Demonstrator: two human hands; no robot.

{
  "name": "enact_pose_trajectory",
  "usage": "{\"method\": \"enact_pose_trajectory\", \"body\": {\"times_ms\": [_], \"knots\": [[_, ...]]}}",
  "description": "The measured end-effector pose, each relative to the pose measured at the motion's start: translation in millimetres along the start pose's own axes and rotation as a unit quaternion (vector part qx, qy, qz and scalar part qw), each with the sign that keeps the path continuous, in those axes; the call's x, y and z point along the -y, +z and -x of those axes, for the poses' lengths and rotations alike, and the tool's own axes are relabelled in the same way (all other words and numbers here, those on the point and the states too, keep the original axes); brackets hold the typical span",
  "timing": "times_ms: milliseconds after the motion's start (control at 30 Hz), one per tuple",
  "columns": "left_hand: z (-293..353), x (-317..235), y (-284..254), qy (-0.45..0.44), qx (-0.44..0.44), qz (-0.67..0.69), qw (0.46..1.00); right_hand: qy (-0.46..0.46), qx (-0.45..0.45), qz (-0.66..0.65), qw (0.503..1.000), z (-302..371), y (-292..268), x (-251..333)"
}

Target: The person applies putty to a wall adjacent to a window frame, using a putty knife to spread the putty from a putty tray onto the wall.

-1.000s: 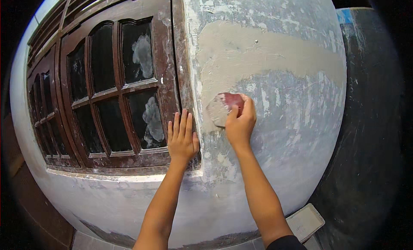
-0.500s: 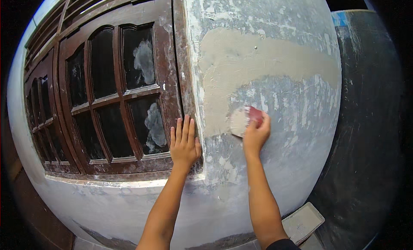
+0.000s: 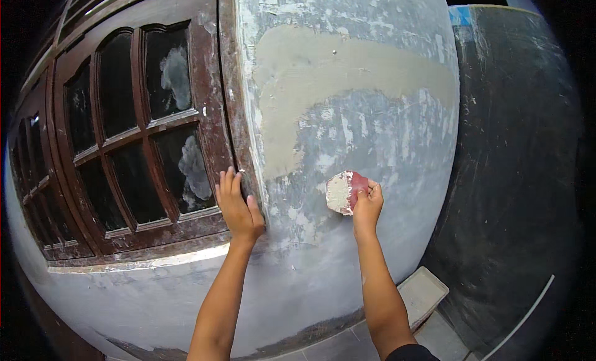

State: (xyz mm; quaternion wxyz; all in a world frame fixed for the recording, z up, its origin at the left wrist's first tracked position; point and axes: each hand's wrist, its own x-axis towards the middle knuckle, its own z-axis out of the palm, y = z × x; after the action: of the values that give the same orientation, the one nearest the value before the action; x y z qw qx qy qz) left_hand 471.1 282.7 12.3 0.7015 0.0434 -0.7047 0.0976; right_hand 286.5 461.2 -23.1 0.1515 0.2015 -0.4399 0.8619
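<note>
Scraper [image 3: 347, 192] (red) is pinched in right hand [image 3: 368, 208]; left hand [image 3: 241, 210], empty, fingers [image 3: 227, 183] extended, touches window frame [image 3: 230, 69].

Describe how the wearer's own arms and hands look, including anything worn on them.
The left hand and right hand are bare, with no gloves, rings or watch visible. The left forearm shows no sleeve; beyond the bare right forearm, a black sleeve shows at the lower edge.

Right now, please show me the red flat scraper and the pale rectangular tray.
Red flat scraper [image 3: 357, 184]: head view, on its bare red part.
Pale rectangular tray [image 3: 436, 279]: head view, on its upper-right rim.
</note>
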Motion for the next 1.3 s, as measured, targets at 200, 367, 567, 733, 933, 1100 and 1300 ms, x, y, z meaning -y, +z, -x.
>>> {"method": "enact_pose_trajectory", "body": {"times_ms": [200,367,567,733,933,1100,1300], "knots": [[56,-54,10,0.04,0.037,0.088,0.995,0.086,-0.015,0.008,0.996,18,-48,-12],[108,-108,39,0.06,0.141,0.196,0.969,0.116,-0.041,0.041,0.992,25,-105,-17],[174,-173,87,0.076,0.257,0.282,0.921,0.128,-0.097,0.058,0.985,15,-207,-60],[230,-226,119,0.077,0.361,0.307,0.877,0.173,-0.137,0.077,0.972,10,-293,-92],[307,-269,185,0.081,0.563,0.293,0.769,0.222,-0.224,0.083,0.945,-9,-386,-160],[367,-289,251,0.094,0.643,0.268,0.711,0.229,-0.263,0.132,0.928,-27,-445,-228],[424,-250,298,0.06,0.691,0.25,0.676,0.258,-0.299,0.046,0.917,-22,-427,-292]]}}
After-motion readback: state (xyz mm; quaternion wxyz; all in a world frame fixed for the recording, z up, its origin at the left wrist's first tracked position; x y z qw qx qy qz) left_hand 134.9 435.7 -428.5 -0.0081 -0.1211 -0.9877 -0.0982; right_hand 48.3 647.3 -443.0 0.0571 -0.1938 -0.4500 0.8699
